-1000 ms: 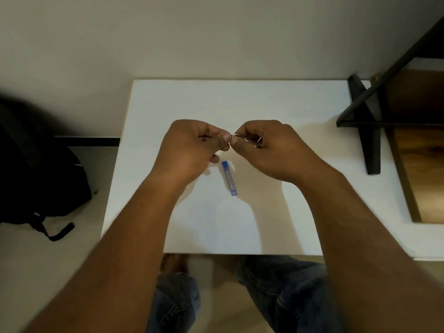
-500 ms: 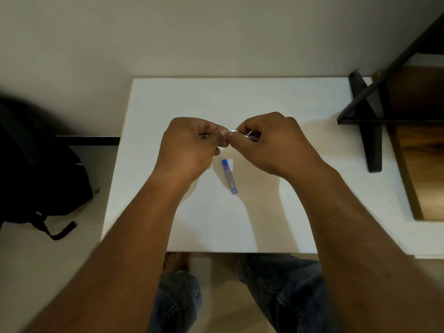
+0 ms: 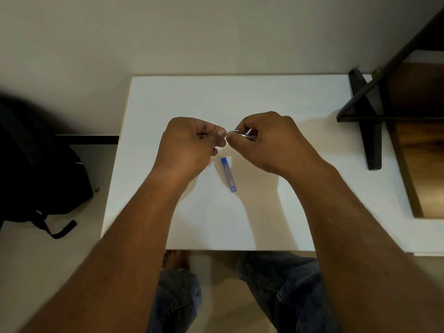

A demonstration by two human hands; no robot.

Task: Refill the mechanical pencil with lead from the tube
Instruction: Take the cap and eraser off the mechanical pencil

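Note:
A small blue lead tube (image 3: 228,174) lies flat on the white table (image 3: 240,97), just below and between my hands. My right hand (image 3: 269,143) grips the mechanical pencil (image 3: 242,133), of which only a short silver and blue stretch shows between the fingers. My left hand (image 3: 192,145) is curled, its thumb and forefinger pinched together at the pencil's silver end. What the left fingertips pinch is too small to tell. Both hands hover above the table's middle.
A black metal frame (image 3: 370,121) with a wooden shelf (image 3: 422,140) stands at the table's right side. A black backpack (image 3: 36,169) lies on the floor to the left. My knees in jeans (image 3: 276,284) show under the table's near edge.
Both hands stay joined at the pencil's end and have shifted only slightly. The lead tube has not moved.

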